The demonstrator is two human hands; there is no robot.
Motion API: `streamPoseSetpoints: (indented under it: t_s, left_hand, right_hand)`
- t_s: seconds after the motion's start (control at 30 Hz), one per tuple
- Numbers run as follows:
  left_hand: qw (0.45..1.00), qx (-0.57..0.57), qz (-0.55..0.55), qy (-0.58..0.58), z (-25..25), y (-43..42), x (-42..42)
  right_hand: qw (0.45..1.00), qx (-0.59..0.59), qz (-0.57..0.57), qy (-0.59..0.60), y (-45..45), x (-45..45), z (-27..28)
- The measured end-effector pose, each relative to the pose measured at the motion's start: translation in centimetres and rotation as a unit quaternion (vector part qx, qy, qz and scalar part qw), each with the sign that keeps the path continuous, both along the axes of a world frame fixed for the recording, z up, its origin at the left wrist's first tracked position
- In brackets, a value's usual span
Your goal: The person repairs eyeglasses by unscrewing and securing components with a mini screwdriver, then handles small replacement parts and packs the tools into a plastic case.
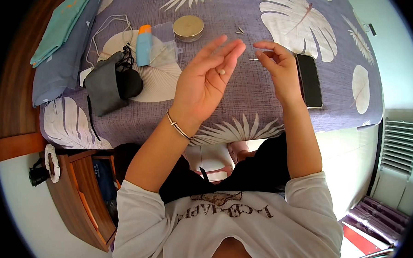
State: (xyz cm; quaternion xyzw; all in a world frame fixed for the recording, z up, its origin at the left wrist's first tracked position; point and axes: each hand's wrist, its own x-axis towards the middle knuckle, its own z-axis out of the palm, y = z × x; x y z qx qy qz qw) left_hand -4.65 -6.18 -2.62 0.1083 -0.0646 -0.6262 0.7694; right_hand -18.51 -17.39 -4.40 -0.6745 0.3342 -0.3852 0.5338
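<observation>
My left hand (204,76) is raised over the bed, palm turned up and fingers stretched out. A small pale round piece (221,72) shows against the base of its fingers; I cannot tell whether it is loose or part of a ring. To the right, my right hand (280,70) has its thumb and fingers bent. A small metal pin (254,59) pokes out leftward at the thumb, seemingly gripped there, its other end hidden. Tiny metal pieces (240,30) lie on the bedspread beyond both hands. Beside my right wrist is a black-screened phone (309,80).
On the patterned bedspread (242,99) stand a round gold-lidded container (188,27), a clear plastic box (165,45) and a blue bottle with an orange cap (144,45). A dark grey pouch (105,87) lies at left, near folded cloth (59,73).
</observation>
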Motion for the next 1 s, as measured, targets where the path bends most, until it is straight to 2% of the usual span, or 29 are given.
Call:
streamPoseSetpoints:
  t_s: [0.03, 0.17, 0.23, 0.27, 0.33, 0.37, 0.43, 0.5, 0.57, 0.67, 0.73, 1.0]
  left_hand:
    - [1.0, -0.012, -0.012, 0.021, -0.1, 0.0, 0.2]
    - [0.995, -0.049, -0.028, 0.085, -0.3, 0.0, 0.3]
    - [0.991, -0.068, -0.034, 0.107, -0.3, 0.1, 0.4]
    - [0.987, -0.088, -0.04, 0.128, -0.2, 0.1, 0.4]
    - [0.984, -0.089, -0.041, 0.148, 0.3, 0.2, 0.4]
    - [0.981, -0.091, -0.041, 0.168, 0.4, 0.2, 0.3]
    - [0.978, -0.122, -0.051, 0.159, -0.3, 0.0, 0.4]
    - [0.975, -0.153, -0.061, 0.151, -0.5, 0.0, 0.4]
    - [0.985, -0.141, -0.051, 0.082, 0.2, 0.2, 0.3]
    - [0.985, -0.142, -0.048, 0.086, 0.3, 0.3, 0.4]
    - [0.986, -0.137, -0.041, 0.082, 0.2, 0.3, 0.4]
    - [0.986, -0.124, -0.034, 0.102, 0.5, 0.4, 0.2]
  right_hand:
    - [0.998, 0.045, 0.007, 0.049, -0.2, -0.1, -0.4]
    - [0.997, 0.033, 0.02, 0.062, -0.8, 0.1, -1.6]
    - [0.996, -0.04, 0.021, 0.074, -0.8, 0.4, -2.0]
    - [0.996, -0.04, 0.021, 0.074, -0.7, 0.4, -2.0]
    - [0.964, -0.19, 0.047, 0.179, -0.6, 0.3, -2.1]
    - [0.964, -0.19, 0.047, 0.179, -0.4, 0.4, -2.1]
    - [0.935, -0.261, 0.052, 0.236, 0.0, 0.9, -2.3]
    - [0.928, -0.259, 0.052, 0.262, 0.2, 1.3, -2.9]
    - [0.921, -0.257, 0.05, 0.288, 0.3, 1.5, -3.5]
    - [0.927, -0.253, 0.041, 0.275, 0.0, 1.8, -4.2]
    - [0.941, -0.209, 0.032, 0.263, -0.1, 2.0, -4.4]
    - [0.94, -0.189, 0.03, 0.281, -0.3, 2.5, -4.4]
